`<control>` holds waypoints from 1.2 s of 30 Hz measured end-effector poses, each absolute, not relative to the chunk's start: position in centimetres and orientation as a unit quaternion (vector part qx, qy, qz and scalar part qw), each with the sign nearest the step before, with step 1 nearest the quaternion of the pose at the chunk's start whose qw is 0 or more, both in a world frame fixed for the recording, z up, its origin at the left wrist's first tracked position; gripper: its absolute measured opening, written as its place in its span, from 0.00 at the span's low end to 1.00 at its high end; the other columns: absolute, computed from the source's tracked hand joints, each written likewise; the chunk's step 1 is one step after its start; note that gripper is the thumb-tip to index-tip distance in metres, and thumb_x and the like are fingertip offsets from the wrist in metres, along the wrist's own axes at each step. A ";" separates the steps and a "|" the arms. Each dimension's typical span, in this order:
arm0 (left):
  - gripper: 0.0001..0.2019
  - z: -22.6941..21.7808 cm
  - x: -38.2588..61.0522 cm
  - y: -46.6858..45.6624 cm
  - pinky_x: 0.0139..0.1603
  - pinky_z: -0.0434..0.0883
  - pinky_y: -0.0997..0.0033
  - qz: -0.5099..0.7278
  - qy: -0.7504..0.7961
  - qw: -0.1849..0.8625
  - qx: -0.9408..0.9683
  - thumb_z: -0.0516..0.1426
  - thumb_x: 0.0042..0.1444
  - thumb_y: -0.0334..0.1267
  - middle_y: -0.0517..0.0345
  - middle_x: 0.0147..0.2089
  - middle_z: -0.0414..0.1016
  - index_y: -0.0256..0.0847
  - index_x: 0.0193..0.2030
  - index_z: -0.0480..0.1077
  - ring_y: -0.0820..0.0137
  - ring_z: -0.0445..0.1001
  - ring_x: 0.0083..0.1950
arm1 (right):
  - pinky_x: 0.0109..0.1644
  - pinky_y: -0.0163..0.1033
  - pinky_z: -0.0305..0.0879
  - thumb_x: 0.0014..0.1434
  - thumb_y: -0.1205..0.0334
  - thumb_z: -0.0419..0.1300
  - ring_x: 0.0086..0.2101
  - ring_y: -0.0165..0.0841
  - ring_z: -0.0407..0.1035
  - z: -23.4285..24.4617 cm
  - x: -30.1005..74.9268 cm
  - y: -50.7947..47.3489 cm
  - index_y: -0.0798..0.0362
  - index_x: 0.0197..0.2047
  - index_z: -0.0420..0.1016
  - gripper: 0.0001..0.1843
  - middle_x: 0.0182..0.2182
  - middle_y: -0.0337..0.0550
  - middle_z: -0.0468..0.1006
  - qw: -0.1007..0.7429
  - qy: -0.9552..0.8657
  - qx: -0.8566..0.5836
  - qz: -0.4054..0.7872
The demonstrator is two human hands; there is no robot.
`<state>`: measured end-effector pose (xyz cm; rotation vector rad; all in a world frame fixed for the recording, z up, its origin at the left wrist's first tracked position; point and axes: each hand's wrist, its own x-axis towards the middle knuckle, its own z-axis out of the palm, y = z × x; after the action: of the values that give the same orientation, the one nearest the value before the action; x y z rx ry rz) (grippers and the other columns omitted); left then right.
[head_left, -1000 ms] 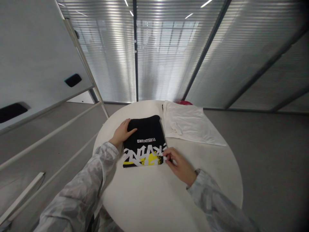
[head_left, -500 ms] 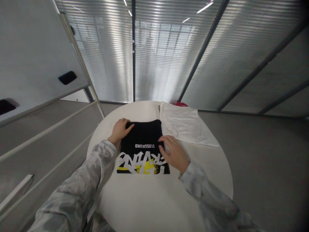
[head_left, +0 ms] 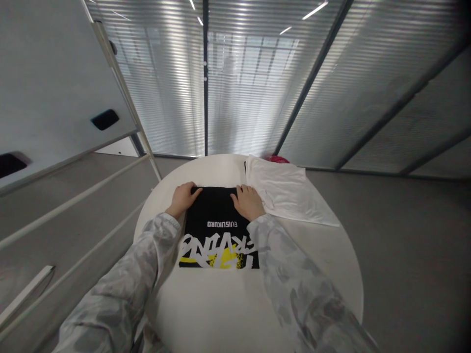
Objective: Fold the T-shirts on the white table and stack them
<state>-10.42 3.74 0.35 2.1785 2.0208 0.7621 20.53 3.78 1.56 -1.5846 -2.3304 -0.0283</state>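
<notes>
A black T-shirt (head_left: 215,206), folded into a neat rectangle, lies flat on the round white table (head_left: 217,304). Its printed white lettering and yellow splash appear upside down to me. At the far left corner, my left hand (head_left: 182,198) holds the edge, thumb on top and fingers curled over the far side. My right hand (head_left: 249,202) has the far right corner in the same way, its thumb resting on the black cloth. The right sleeve covers part of the shirt's right side.
A white garment (head_left: 290,191) lies spread to the right of the shirt, with something dark red (head_left: 277,159) behind it. A white railing (head_left: 84,193) and a grey panel (head_left: 55,73) stand at left. Beyond the table is a ribbed translucent wall (head_left: 243,98).
My right hand has moved from the shirt's right side up to its far right corner. The far edge there now looks straighter. My left hand stays at the far left corner.
</notes>
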 end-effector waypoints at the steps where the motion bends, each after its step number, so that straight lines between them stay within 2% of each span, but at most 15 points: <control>1: 0.25 0.4 -10.4 3.7 0.56 0.73 0.54 0.241 0.667 0.032 0.704 0.53 0.73 0.64 0.46 0.48 0.86 0.44 0.47 0.80 0.51 0.82 0.51 | 0.72 0.58 0.59 0.80 0.52 0.51 0.65 0.56 0.69 1.8 20.8 3.7 0.60 0.67 0.74 0.25 0.64 0.69 0.76 0.148 -0.818 -0.555 -0.018; 3: 0.30 0.5 -10.4 3.7 0.54 0.72 0.55 0.223 0.678 0.021 0.700 0.54 0.70 0.70 0.45 0.45 0.85 0.44 0.42 0.79 0.51 0.82 0.49 | 0.68 0.54 0.64 0.79 0.55 0.54 0.61 0.53 0.72 2.5 21.2 4.1 0.58 0.62 0.77 0.20 0.60 0.65 0.79 0.121 -0.822 -0.557 -0.014; 5: 0.30 0.5 -10.7 3.8 0.53 0.72 0.56 0.219 0.667 0.027 0.712 0.56 0.67 0.72 0.45 0.43 0.85 0.44 0.38 0.78 0.51 0.82 0.48 | 0.66 0.50 0.66 0.76 0.55 0.59 0.58 0.50 0.75 3.0 21.6 4.8 0.56 0.60 0.78 0.17 0.58 0.61 0.81 0.098 -0.823 -0.559 0.019; 10: 0.25 0.1 -11.3 3.9 0.45 0.71 0.60 0.321 0.608 0.135 0.714 0.58 0.67 0.66 0.52 0.38 0.81 0.45 0.38 0.75 0.57 0.79 0.41 | 0.56 0.42 0.70 0.70 0.56 0.68 0.51 0.44 0.80 3.5 22.0 6.9 0.51 0.55 0.79 0.14 0.53 0.51 0.86 0.104 -0.814 -0.556 0.130; 14: 0.24 0.5 -11.3 3.7 0.44 0.73 0.63 0.407 0.568 0.244 0.672 0.65 0.62 0.65 0.57 0.37 0.80 0.44 0.39 0.73 0.60 0.79 0.40 | 0.53 0.39 0.72 0.65 0.56 0.73 0.49 0.42 0.81 4.4 22.4 8.0 0.53 0.55 0.79 0.18 0.50 0.50 0.87 0.117 -0.805 -0.538 0.223; 17: 0.26 1.4 -11.6 3.6 0.47 0.75 0.62 0.444 0.550 0.321 0.630 0.70 0.55 0.64 0.55 0.40 0.83 0.42 0.42 0.76 0.60 0.81 0.43 | 0.51 0.40 0.75 0.63 0.52 0.74 0.45 0.43 0.82 5.7 22.8 8.8 0.53 0.49 0.83 0.16 0.45 0.47 0.89 0.100 -0.785 -0.509 0.339; 20: 0.27 2.7 -12.1 3.5 0.52 0.78 0.59 0.429 0.521 0.418 0.608 0.74 0.51 0.60 0.50 0.47 0.87 0.40 0.47 0.82 0.57 0.83 0.48 | 0.47 0.41 0.78 0.58 0.55 0.76 0.40 0.43 0.82 7.3 23.3 9.5 0.53 0.44 0.86 0.14 0.38 0.43 0.89 0.099 -0.759 -0.481 0.428; 24: 0.28 5.1 -12.7 4.5 0.42 0.80 0.58 0.362 0.534 0.514 0.566 0.77 0.44 0.58 0.46 0.44 0.88 0.38 0.44 0.85 0.54 0.84 0.44 | 0.48 0.42 0.79 0.54 0.57 0.77 0.40 0.42 0.82 9.7 24.2 10.3 0.53 0.44 0.87 0.16 0.39 0.42 0.89 0.149 -0.761 -0.442 0.450; 27: 0.31 7.7 -12.4 6.9 0.38 0.78 0.61 0.415 0.529 0.492 0.552 0.79 0.39 0.57 0.47 0.41 0.87 0.37 0.44 0.85 0.56 0.83 0.42 | 0.53 0.45 0.79 0.55 0.57 0.77 0.42 0.42 0.81 12.3 25.1 11.4 0.53 0.47 0.86 0.18 0.42 0.43 0.88 0.223 -0.766 -0.445 0.407; 30: 0.28 11.5 -11.0 10.8 0.40 0.79 0.62 0.501 0.472 0.419 0.593 0.79 0.40 0.54 0.51 0.38 0.84 0.36 0.42 0.82 0.59 0.82 0.41 | 0.59 0.49 0.77 0.53 0.60 0.78 0.46 0.43 0.80 16.2 26.5 13.6 0.53 0.50 0.85 0.21 0.45 0.44 0.87 0.334 -0.767 -0.462 0.295; 33: 0.25 16.6 -8.1 15.5 0.49 0.80 0.58 0.604 0.392 0.294 0.629 0.78 0.46 0.49 0.56 0.38 0.81 0.37 0.44 0.79 0.61 0.82 0.43 | 0.60 0.53 0.77 0.56 0.58 0.77 0.49 0.44 0.80 21.4 28.7 16.1 0.54 0.55 0.81 0.25 0.46 0.44 0.86 0.438 -0.753 -0.456 0.182; 36: 0.23 22.1 -4.2 19.2 0.58 0.79 0.49 0.660 0.301 0.184 0.664 0.74 0.56 0.47 0.57 0.45 0.79 0.38 0.52 0.77 0.56 0.83 0.53 | 0.66 0.55 0.72 0.65 0.53 0.74 0.55 0.45 0.75 26.7 31.9 17.3 0.53 0.58 0.77 0.23 0.51 0.45 0.84 0.511 -0.756 -0.407 0.042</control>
<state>-4.16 19.22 22.10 1.8719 0.8480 1.8597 31.89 17.29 26.67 -0.9796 -1.8183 0.1003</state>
